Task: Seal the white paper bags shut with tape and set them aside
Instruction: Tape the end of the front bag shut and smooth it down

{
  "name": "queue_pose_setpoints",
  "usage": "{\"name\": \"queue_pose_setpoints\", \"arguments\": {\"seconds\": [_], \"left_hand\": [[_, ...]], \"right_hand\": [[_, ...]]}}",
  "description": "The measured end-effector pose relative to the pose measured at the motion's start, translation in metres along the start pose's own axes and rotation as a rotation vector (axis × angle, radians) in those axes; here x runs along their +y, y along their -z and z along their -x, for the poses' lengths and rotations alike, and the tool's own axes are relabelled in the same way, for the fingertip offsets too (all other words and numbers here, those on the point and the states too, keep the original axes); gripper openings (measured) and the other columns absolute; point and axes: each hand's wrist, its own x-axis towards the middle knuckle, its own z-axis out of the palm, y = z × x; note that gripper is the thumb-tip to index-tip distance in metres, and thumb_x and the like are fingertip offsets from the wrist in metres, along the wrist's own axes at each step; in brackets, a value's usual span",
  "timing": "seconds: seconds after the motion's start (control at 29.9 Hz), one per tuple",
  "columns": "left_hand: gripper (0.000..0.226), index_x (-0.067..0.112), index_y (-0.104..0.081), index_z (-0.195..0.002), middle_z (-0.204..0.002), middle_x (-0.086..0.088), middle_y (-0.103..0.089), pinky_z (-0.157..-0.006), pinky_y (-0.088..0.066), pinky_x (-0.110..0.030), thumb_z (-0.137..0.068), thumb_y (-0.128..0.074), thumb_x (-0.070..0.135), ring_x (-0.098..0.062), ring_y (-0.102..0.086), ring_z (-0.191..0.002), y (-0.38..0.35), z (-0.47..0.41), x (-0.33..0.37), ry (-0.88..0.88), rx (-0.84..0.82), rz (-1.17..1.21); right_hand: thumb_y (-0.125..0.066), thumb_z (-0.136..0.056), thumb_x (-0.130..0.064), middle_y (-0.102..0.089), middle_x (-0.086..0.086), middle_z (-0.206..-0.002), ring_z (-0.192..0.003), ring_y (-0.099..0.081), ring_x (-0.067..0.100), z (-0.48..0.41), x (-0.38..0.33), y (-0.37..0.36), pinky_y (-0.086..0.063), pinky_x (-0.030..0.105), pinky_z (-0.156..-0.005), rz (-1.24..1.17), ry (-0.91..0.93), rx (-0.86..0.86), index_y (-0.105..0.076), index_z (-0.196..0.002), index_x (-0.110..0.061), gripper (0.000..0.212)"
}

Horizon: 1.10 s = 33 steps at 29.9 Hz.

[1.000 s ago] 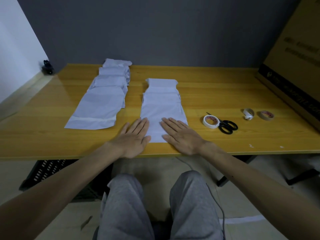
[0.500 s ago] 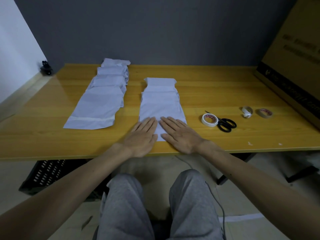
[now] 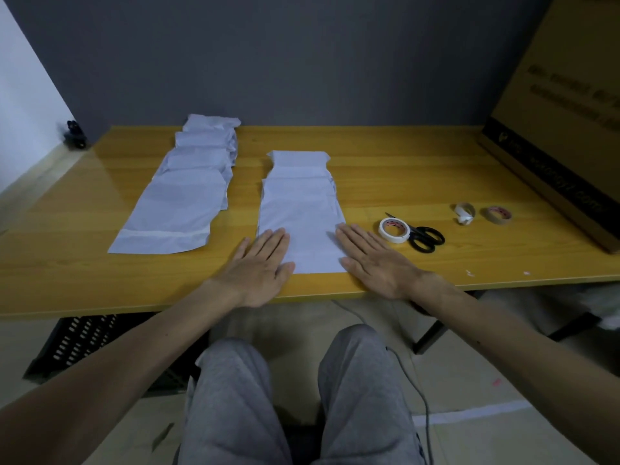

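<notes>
White paper bags [image 3: 302,209]: one overlapped row, centre of frame, running down toward the near edge of the bench [image 3: 419,182].
Second row [image 3: 181,203]: centre-left, its nearest bag showing a paler band across the lower end; tape or fold, cannot tell.
Handling (judged): thin, light, limp sheet stock that creases readily and is likely to slide on the smooth wood. Best pressed flat, then lifted by pinching a side edge or the open end.
Left hand [image 3: 258,266]: flat, fingers straight, fingertips on the nearest bag's lower left edge, holding nothing.
Right hand [image 3: 375,263]: flat likewise, along the lower right edge.
Tape roll [image 3: 394,230]: just right of the right hand, touching the scissors [image 3: 424,238].
Two smaller rolls [image 3: 464,213]: farther right.
</notes>
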Motion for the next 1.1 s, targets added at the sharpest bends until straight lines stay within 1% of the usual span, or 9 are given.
{"name": "queue_pose_setpoints", "arguments": {"seconds": [0.17, 0.3, 0.4, 0.47, 0.57, 0.83, 0.97, 1.04, 1.1], "left_hand": [[0.060, 0.025, 0.017, -0.151, -0.157, 0.013, 0.022, -0.119, 0.008, -0.039, -0.100, -0.005, 0.050, -0.005, 0.020, -0.144, 0.001, 0.000, 0.001, 0.003, -0.014, -0.007], [0.060, 0.023, 0.014, -0.152, -0.157, 0.011, 0.021, -0.119, 0.005, -0.040, -0.101, -0.007, 0.048, -0.007, 0.017, -0.145, 0.006, 0.000, 0.005, 0.011, -0.028, -0.032], [0.061, 0.022, 0.010, -0.153, -0.159, 0.010, 0.017, -0.119, 0.004, -0.042, -0.102, -0.012, 0.048, -0.008, 0.013, -0.146, 0.014, -0.001, 0.008, 0.018, -0.036, -0.040], [0.061, 0.024, 0.005, -0.153, -0.160, 0.010, 0.013, -0.119, 0.004, -0.042, -0.102, -0.016, 0.048, -0.008, 0.010, -0.147, 0.014, 0.001, 0.008, 0.015, 0.002, -0.002], [0.061, 0.027, -0.005, -0.154, -0.161, 0.010, 0.003, -0.119, 0.001, -0.036, -0.101, -0.024, 0.051, -0.008, 0.004, -0.147, 0.007, 0.003, 0.006, 0.012, 0.119, 0.110], [0.058, 0.019, -0.032, -0.148, -0.159, 0.002, -0.018, -0.117, -0.007, -0.029, -0.098, -0.040, 0.047, -0.014, -0.010, -0.147, 0.007, 0.009, 0.008, 0.037, 0.250, 0.319], [0.044, 0.011, -0.046, -0.138, -0.147, -0.003, -0.040, -0.110, -0.022, -0.023, -0.098, -0.050, 0.028, -0.018, -0.034, -0.136, 0.020, 0.010, 0.012, -0.025, 0.422, 0.407], [0.038, 0.010, -0.052, -0.133, -0.138, -0.004, -0.049, -0.103, -0.030, -0.020, -0.096, -0.055, 0.021, -0.018, -0.044, -0.127, 0.028, 0.006, 0.016, -0.078, 0.487, 0.467], [0.038, 0.011, -0.054, -0.130, -0.130, -0.002, -0.053, -0.096, -0.035, -0.019, -0.094, -0.060, 0.019, -0.015, -0.050, -0.117, 0.037, 0.003, 0.023, -0.145, 0.500, 0.512]], "right_hand": [[-0.011, -0.101, -0.049, 0.016, -0.006, -0.159, -0.143, 0.020, 0.005, 0.012, 0.014, 0.003, 0.012, 0.023, -0.115, 0.014, -0.048, 0.002, 0.011, -0.151, -0.023, 0.061], [-0.012, -0.101, -0.042, -0.001, 0.001, -0.161, -0.148, 0.002, 0.013, 0.018, 0.009, 0.009, -0.001, 0.027, -0.119, -0.005, 0.014, 0.055, -0.005, -0.153, -0.016, 0.059], [-0.032, -0.103, -0.029, -0.023, 0.007, -0.157, -0.142, -0.024, 0.023, 0.017, 0.004, 0.016, -0.022, 0.031, -0.115, -0.092, 0.006, 0.232, -0.026, -0.150, -0.012, 0.050], [-0.049, -0.097, -0.015, -0.038, 0.010, -0.147, -0.133, -0.037, 0.028, 0.019, 0.011, 0.021, -0.030, 0.034, -0.108, -0.116, -0.128, 0.395, -0.039, -0.143, -0.007, 0.048], [-0.058, -0.086, -0.002, -0.054, 0.017, -0.122, -0.113, -0.049, 0.037, 0.022, 0.026, 0.022, -0.041, 0.041, -0.095, -0.047, -0.288, 0.537, -0.056, -0.125, 0.001, 0.039], [-0.061, -0.085, -0.001, -0.068, 0.012, -0.102, -0.103, -0.047, 0.032, 0.019, 0.035, 0.021, -0.039, 0.037, -0.090, -0.052, -0.387, 0.480, -0.069, -0.105, -0.006, 0.022], [-0.062, -0.089, -0.008, -0.064, 0.000, -0.088, -0.105, -0.049, 0.023, 0.017, 0.025, 0.032, -0.043, 0.034, -0.087, -0.306, -0.353, 0.497, -0.068, -0.103, -0.009, 0.015], [-0.063, -0.091, -0.012, -0.064, -0.001, -0.091, -0.101, -0.049, 0.016, 0.014, 0.016, 0.042, -0.039, 0.025, -0.078, -0.445, -0.351, 0.456, -0.065, -0.108, -0.013, 0.017], [-0.065, -0.090, -0.016, -0.064, -0.003, -0.095, -0.093, -0.053, 0.013, 0.012, 0.006, 0.053, -0.040, 0.026, -0.074, -0.525, -0.327, 0.396, -0.062, -0.112, -0.016, 0.022]]}}
